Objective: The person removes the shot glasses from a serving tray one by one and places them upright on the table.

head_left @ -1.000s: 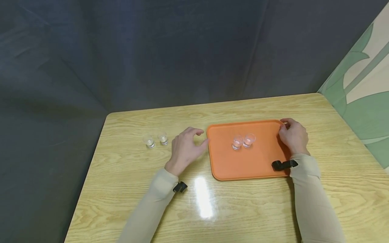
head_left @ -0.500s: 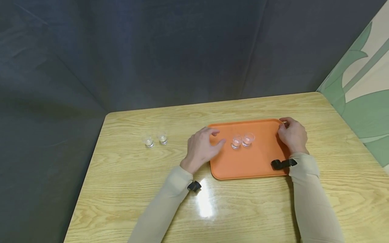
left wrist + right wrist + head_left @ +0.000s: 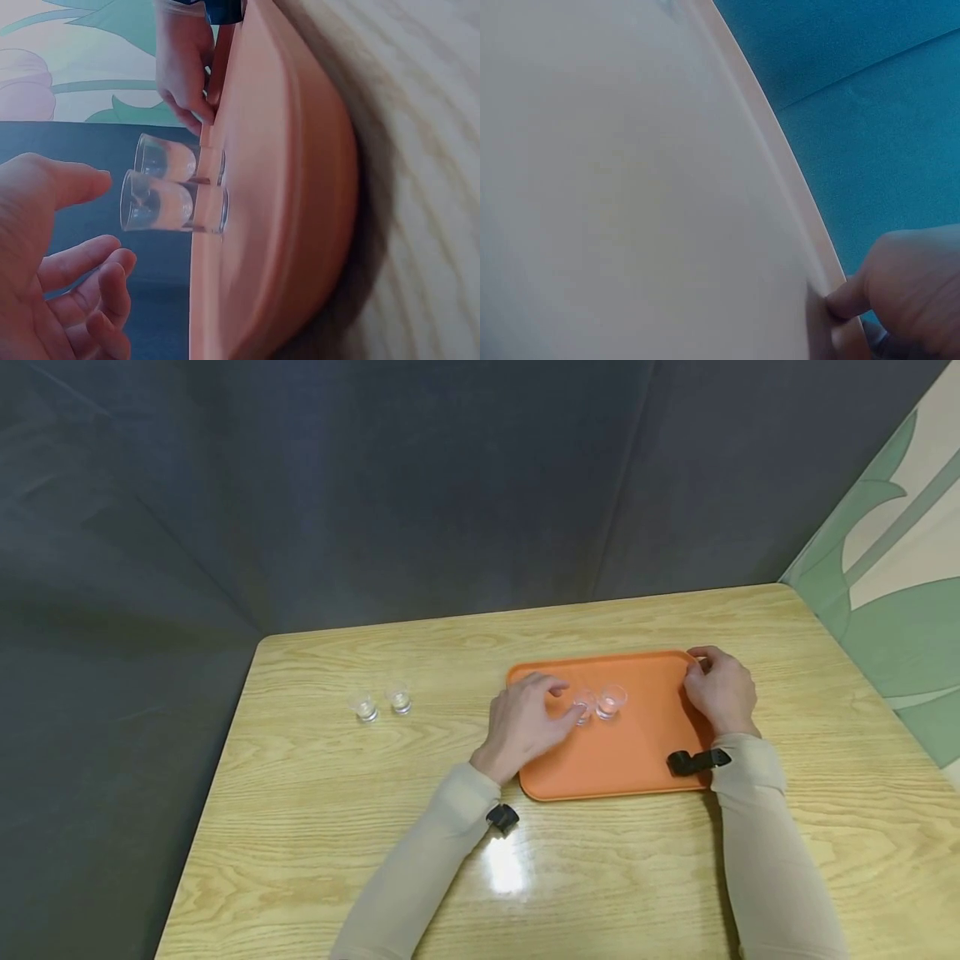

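Two small clear shot glasses stand side by side on an orange tray (image 3: 618, 768), the left glass (image 3: 581, 715) just beyond my left hand (image 3: 525, 722) and the right glass (image 3: 611, 702) close beside it. In the left wrist view, my thumb and loosely bent fingers are spread in front of the nearer glass (image 3: 157, 202), with a gap between them and its rim. My right hand (image 3: 723, 693) grips the tray's far right corner. In the right wrist view, the thumb (image 3: 847, 298) presses inside the tray rim (image 3: 780, 165), while the other fingers are mostly hidden behind it.
Two more shot glasses, one on the left (image 3: 365, 708) and another (image 3: 400, 699) beside it, stand on the wooden table (image 3: 315, 827) left of the tray. A dark curtain (image 3: 450, 485) hangs behind the table, and a leaf-patterned panel (image 3: 900, 635) is at right.
My left hand has moved right from beside the tray's left edge to over the tray, close to the left glass there. The right hand stays at the tray's corner.
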`<state>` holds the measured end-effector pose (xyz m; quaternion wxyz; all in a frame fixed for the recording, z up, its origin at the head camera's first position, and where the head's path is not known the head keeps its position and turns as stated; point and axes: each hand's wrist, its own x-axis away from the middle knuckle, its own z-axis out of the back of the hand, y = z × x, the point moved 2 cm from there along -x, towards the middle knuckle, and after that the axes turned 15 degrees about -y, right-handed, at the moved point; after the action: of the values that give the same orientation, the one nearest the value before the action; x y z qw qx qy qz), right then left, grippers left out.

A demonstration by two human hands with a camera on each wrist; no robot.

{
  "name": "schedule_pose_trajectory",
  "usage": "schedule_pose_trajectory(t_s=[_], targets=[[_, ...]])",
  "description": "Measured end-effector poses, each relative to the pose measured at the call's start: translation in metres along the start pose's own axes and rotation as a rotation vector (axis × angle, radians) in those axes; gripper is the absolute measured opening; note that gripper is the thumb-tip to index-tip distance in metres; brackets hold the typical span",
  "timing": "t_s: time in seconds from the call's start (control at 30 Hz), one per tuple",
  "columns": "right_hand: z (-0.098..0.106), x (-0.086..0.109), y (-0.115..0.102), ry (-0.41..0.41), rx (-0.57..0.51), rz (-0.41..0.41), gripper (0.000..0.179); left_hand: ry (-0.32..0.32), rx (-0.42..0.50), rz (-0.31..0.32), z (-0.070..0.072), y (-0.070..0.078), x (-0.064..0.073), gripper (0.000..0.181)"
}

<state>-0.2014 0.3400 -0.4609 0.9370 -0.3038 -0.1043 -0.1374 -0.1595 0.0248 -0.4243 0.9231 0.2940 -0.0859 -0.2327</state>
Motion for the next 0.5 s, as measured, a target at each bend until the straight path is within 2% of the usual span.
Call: schedule_pose_trajectory(t_s=[0.33,0.5], targets=[[0.001,0.002,-0.001,0.009,-0.006,0.009,0.046,-0.002,-0.033,-0.064,-0.010,0.008,-0.011,0.043],[0.001,0.001,-0.002,-0.004,-0.010,-0.001,0.046,-0.009,-0.036,-0.070,-0.013,0.008,-0.013,0.042]])
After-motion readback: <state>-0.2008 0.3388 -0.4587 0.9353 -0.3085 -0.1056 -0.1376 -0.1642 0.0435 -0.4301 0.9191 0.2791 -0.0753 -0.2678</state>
